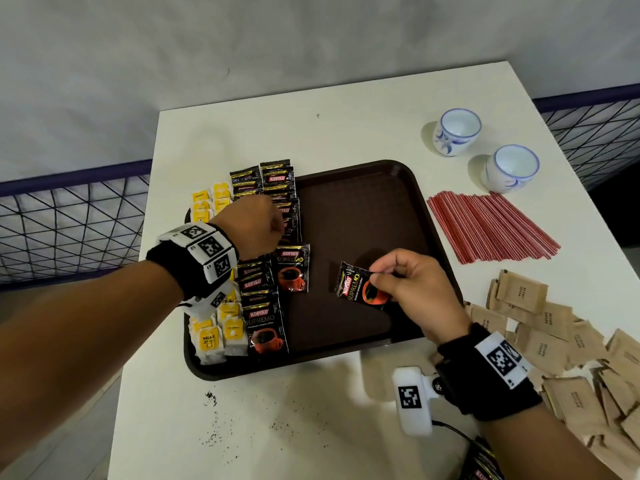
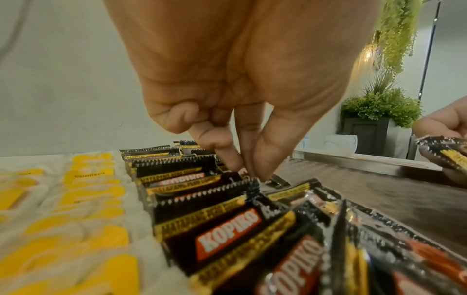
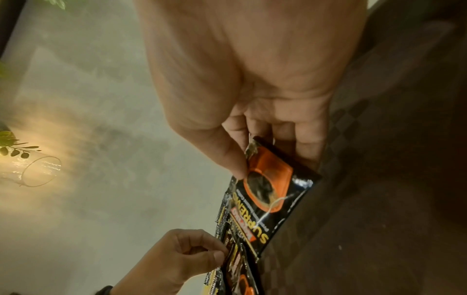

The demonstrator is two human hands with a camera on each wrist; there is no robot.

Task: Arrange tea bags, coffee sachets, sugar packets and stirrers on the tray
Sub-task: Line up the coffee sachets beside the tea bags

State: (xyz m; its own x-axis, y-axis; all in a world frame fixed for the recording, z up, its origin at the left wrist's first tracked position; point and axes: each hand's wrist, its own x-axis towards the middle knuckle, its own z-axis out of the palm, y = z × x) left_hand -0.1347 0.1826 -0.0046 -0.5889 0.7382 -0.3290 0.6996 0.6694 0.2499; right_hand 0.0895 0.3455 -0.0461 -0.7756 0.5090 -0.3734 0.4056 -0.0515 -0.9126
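Note:
A brown tray (image 1: 363,220) lies mid-table. Yellow-and-white tea bags (image 1: 221,334) fill its left edge, and black Kopiko coffee sachets (image 1: 265,327) overlap in a column beside them. My left hand (image 1: 272,221) hovers over that column, thumb and fingertips (image 2: 250,171) pinching the edge of one sachet (image 2: 252,183) in the row. My right hand (image 1: 375,277) pinches another coffee sachet (image 1: 356,289) by its lower end, tilted just above the tray's bare middle; the right wrist view shows the thumb on this sachet (image 3: 267,199).
Red stirrers (image 1: 491,230) lie spread right of the tray. Brown sugar packets (image 1: 554,341) are heaped at the near right. Two white-and-blue cups (image 1: 457,131) (image 1: 512,168) stand at the back right. Dark crumbs (image 1: 211,398) speckle the near table edge.

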